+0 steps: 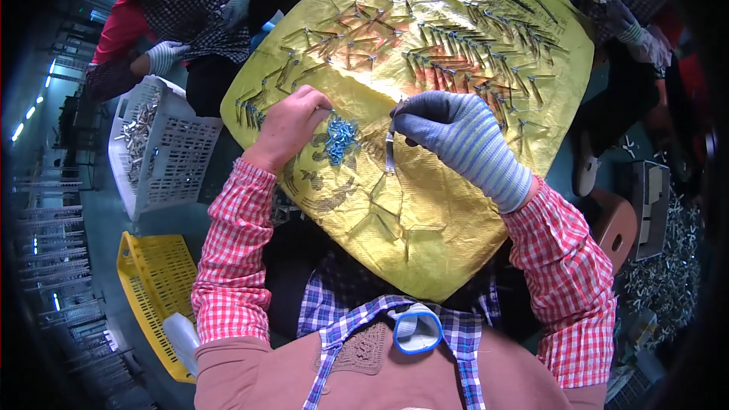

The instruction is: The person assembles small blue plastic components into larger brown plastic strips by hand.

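Note:
My right hand (463, 140), in a grey-blue striped glove, pinches the upper end of a narrow shiny metal strip (390, 153), which hangs down over the yellow sheeted work surface (448, 258). Bare, my left hand (292, 127) has thumb and forefinger pressed together just above a small pile of blue pieces (340, 140). Whatever those fingertips hold is too small to make out. Below the strip, several thin metal pieces (386, 196) lie loosely joined at angles. Farther off, rows of V-shaped metal pieces with blue joints (456, 61) spread over the sheet.
At the left stands a white basket (171, 137) of metal parts, with a yellow crate (156, 288) nearer me. A brown stool (611, 228) and a heap of metal parts (661, 281) are on the right. Co-workers' gloved hands (165, 57) show around the far side.

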A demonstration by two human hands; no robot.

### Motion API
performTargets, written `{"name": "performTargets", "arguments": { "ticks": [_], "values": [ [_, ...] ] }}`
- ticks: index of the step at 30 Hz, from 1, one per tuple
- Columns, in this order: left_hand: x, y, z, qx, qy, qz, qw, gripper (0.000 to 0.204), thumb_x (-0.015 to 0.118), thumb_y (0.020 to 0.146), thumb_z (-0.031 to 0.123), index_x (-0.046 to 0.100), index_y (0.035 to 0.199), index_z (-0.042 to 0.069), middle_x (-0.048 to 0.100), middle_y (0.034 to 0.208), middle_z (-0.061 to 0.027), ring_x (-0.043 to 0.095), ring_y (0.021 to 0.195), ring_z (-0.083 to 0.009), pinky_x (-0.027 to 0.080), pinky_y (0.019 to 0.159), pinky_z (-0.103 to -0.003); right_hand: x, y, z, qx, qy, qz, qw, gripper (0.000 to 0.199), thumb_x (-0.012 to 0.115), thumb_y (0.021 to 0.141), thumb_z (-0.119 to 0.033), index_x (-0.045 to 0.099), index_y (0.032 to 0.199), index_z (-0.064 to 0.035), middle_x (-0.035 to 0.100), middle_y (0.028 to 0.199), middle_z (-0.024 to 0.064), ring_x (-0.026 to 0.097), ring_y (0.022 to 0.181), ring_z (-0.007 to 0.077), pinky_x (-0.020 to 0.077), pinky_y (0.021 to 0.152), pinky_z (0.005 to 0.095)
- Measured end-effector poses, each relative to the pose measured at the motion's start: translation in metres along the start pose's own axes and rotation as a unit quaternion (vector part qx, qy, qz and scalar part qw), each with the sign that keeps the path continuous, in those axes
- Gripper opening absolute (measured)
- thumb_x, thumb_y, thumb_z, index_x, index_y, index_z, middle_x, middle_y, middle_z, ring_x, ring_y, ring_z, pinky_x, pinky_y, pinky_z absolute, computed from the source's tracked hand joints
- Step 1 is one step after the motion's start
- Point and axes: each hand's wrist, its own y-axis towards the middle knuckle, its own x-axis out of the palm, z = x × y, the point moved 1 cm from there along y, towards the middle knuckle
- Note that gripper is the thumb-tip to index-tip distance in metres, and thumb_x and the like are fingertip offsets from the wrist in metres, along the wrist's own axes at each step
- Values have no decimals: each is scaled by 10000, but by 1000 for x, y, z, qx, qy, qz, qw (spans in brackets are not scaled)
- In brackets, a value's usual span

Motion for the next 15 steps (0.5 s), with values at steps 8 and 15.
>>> {"name": "performTargets", "arguments": {
  "ticks": [8, 15],
  "values": [
    [-24, -7, 73, -20, -446, -36, 894, 90, 649, 928, 28, 627, 980, -42, 677, 921, -77, 677, 867, -137, 564, 780, -249, 3, -2, 0, -78, -93, 67, 990, 249, 726, 857, -228, 737, 1024, -44, 744, 891, 127, 731, 778, 194, 565, 707, 304],
    [-21, -13, 79, -81, -487, -111, 863, 152, 662, 922, 30, 643, 1049, -51, 696, 916, -74, 676, 860, -116, 559, 768, -231, 12, -8, -4, -133, -158, 70, 976, 240, 727, 842, -237, 744, 1017, -73, 731, 876, 138, 727, 777, 253, 570, 695, 329]
  ]
}}
